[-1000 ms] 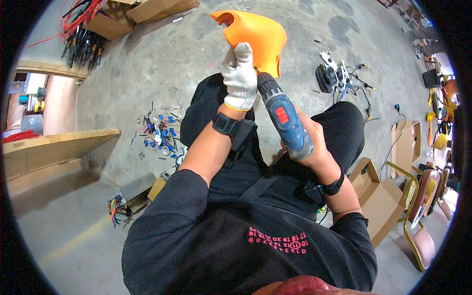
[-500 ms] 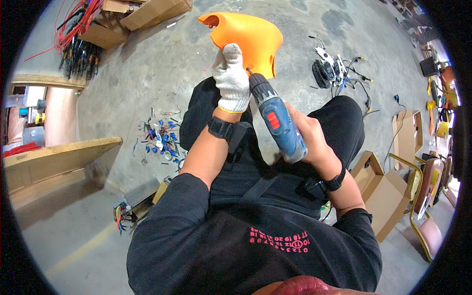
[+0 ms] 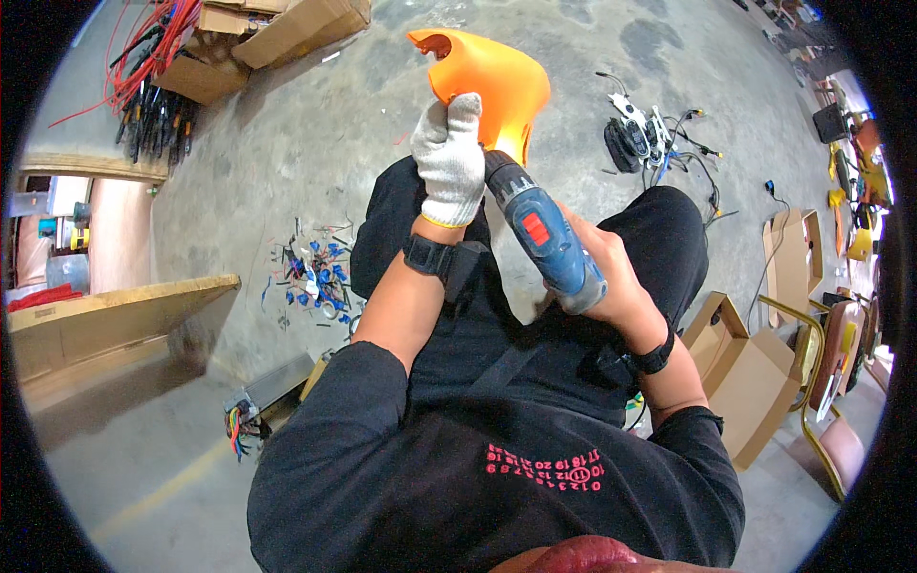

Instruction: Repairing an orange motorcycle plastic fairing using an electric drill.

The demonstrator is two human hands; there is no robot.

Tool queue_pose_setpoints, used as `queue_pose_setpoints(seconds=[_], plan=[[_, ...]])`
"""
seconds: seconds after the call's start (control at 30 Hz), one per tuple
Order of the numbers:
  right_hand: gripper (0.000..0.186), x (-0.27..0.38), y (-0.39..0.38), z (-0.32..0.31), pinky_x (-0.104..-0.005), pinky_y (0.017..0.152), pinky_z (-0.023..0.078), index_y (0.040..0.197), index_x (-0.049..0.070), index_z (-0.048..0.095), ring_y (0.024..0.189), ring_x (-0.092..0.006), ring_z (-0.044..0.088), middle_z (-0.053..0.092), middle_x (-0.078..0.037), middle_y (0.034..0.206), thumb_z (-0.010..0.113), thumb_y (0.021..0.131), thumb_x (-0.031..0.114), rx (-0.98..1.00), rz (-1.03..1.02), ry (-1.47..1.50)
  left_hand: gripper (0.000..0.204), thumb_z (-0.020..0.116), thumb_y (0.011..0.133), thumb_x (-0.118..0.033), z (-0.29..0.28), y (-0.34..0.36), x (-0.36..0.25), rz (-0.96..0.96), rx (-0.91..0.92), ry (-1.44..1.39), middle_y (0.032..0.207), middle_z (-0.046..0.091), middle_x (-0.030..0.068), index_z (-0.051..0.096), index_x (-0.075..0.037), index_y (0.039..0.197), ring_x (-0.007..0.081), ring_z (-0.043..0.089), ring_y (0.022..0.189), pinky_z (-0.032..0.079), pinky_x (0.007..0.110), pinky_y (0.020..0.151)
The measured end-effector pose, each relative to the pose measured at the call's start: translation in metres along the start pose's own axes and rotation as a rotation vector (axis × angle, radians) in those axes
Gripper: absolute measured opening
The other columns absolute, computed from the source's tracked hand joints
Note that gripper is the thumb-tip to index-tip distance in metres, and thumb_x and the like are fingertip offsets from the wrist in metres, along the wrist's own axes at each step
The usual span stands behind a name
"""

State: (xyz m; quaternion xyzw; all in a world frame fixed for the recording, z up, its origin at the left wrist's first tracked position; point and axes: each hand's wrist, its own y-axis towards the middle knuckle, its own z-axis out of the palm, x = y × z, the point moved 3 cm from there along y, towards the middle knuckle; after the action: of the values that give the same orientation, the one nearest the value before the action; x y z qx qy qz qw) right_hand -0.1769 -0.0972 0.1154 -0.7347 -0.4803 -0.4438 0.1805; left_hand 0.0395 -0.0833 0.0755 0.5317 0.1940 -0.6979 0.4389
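We listed one orange shell (image 3: 501, 86), gripped in our gloved left hand (image 3: 449, 164), and one blue drill (image 3: 564, 253) gripped in our bare right hand (image 3: 608, 272), its chuck (image 3: 507, 180) beside the shell's lower edge. Open cardboard boxes (image 3: 755, 392) lay at right, contents indiscernible. Since a moment before, the shell had turned and the drill bit had gone from sight.

White-knit-gloved left hand (image 3: 451, 164) at twelve o'clock, curled inward, thumb (image 3: 465, 110) pointing toward twelve, black-banded left wrist (image 3: 429, 255), bare left forearm (image 3: 394, 315) slanting toward one, bare right hand (image 3: 605, 272) near three o'clock, folded in a grip, right forearm (image 3: 676, 387) slanting toward eleven
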Motion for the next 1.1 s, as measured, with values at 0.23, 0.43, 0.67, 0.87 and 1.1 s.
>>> queue_pose_setpoints(seconds=[0.23, 0.43, 0.67, 0.87, 1.1], plan=[[0.081, 0.002, -0.002, -0.002, -0.0404, 0.079, 0.056, 0.139, 0.0, 0.046, 0.091, -0.0374, 0.07, 0.068, -0.023, 0.101, 0.078, 0.066, 0.014, -0.032, -0.041, -0.041, 0.02, 0.066, 0.096, -0.019, 0.002, -0.005, -0.001, 0.047, 0.044, -0.007, 0.091, 0.069, 0.0023, 0.068, -0.001, 0.105, 0.0096, 0.06, 0.082, 0.05, 0.027, 0.073], [0.077, 0.004, -0.002, -0.002, -0.0407, 0.078, 0.057, 0.138, 0.0, 0.047, 0.091, -0.0369, 0.07, 0.069, -0.023, 0.104, 0.077, 0.068, 0.014, -0.04, -0.072, -0.12, 0.019, 0.064, 0.096, -0.012, 0.0, -0.007, 0.001, 0.048, 0.099, 0.084, 0.096, 0.07, 0.0031, 0.068, -0.002, 0.111, 0.0101, 0.063, 0.086, 0.051, 0.028, 0.078], [0.074, -0.002, -0.003, -0.004, -0.0402, 0.081, 0.057, 0.136, -0.001, 0.048, 0.096, -0.0367, 0.069, 0.066, -0.023, 0.115, 0.076, 0.069, 0.015, -0.066, -0.06, -0.116, 0.019, 0.066, 0.095, -0.009, 0.003, -0.007, 0.011, 0.069, 0.106, 0.14, 0.096, 0.071, 0.0042, 0.067, -0.001, 0.112, 0.0101, 0.064, 0.085, 0.052, 0.027, 0.079], [0.082, -0.007, -0.003, 0.005, -0.0408, 0.065, 0.057, 0.143, -0.002, 0.04, 0.08, -0.0344, 0.07, 0.068, -0.019, 0.098, 0.07, 0.068, 0.015, 0.067, -0.038, -0.319, 0.021, 0.067, 0.092, -0.005, 0.007, -0.004, 0.002, 0.019, 0.264, 0.198, 0.1, 0.071, 0.0061, 0.068, 0.001, 0.111, 0.0114, 0.064, 0.089, 0.051, 0.027, 0.083], [0.083, -0.004, -0.005, 0.002, -0.0405, 0.07, 0.057, 0.143, 0.0, 0.041, 0.082, -0.036, 0.069, 0.068, -0.019, 0.102, 0.074, 0.069, 0.018, 0.018, -0.017, -0.193, 0.019, 0.068, 0.092, -0.01, 0.006, -0.005, 0.005, 0.048, 0.2, 0.279, 0.094, 0.071, 0.0035, 0.069, 0.0, 0.109, 0.0097, 0.062, 0.086, 0.05, 0.026, 0.08]])
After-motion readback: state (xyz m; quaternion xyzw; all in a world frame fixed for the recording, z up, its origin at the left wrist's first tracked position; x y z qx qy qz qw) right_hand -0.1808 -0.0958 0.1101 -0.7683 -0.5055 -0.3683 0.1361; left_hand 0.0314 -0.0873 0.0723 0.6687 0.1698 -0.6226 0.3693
